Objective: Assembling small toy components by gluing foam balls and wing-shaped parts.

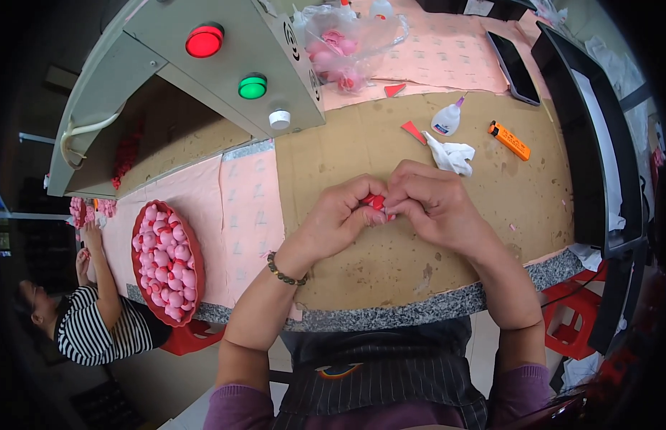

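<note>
Bare cardboard [361,143] lies ahead; control box [225,64] blocks left; tissue [451,156], lighter [510,140] crowd right.

A cardboard-covered worktable [390,150] is filling the middle, a grey machine housing [204,79] sitting at eleven o'clock, red stools [576,315] standing at four.

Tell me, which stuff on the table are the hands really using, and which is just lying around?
In use:
- small red piece, pinched between left hand and right hand

Probably part of the same work, though untouched:
- red scraps
- glue bottle
- red bowl of pink figures
- bag of pink pieces

Lying about:
- orange lighter
- crumpled tissue
- black phone
</note>
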Demonstrator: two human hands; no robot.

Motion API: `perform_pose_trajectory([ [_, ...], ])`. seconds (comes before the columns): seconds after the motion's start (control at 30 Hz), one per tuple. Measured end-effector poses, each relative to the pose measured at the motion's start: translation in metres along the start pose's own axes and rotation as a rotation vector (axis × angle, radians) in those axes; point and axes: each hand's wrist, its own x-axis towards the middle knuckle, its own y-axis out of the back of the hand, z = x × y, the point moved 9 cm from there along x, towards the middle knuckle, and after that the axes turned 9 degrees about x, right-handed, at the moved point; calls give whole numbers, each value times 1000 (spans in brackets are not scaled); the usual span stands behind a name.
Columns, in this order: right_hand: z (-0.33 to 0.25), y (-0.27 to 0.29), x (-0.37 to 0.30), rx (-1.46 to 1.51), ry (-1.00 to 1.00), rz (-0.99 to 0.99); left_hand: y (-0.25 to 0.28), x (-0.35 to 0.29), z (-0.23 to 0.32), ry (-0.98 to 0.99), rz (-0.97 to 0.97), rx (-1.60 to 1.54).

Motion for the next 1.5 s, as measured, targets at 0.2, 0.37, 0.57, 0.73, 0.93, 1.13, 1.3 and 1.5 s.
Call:
perform_pose_trajectory([
  [0.2, -14, -7, -6, -266, 210, 66, 0, 1, -4, 112, -18, -82],
  [0.37, -23, 19, -3, -381, 253, 192, -3, 0, 4, 81, -79, -41],
  [0.57, 18, 5, -5, -112, -276, -210, 6, -2, -3, 54, -3, -136],
  [0.73, -17, 26, 4, -930, -39, 38, 8, 0, 3, -43, 25, -164],
  [0.93, 22, 28, -3, -1048, -101, 82, 11, -1, 1, -18, 23, -185],
  [1.13, -4, 12, -5, -59, 55, 220, 8, 0, -3, 57, 12, -218],
  [1.3, -17, -16, -3, -237, 280, -41, 6, 0, -11, 138, -26, -312],
  [1.5, -21, -18, -3, -595, 389, -226, 3, -2, -7, 156, -56, -280],
])
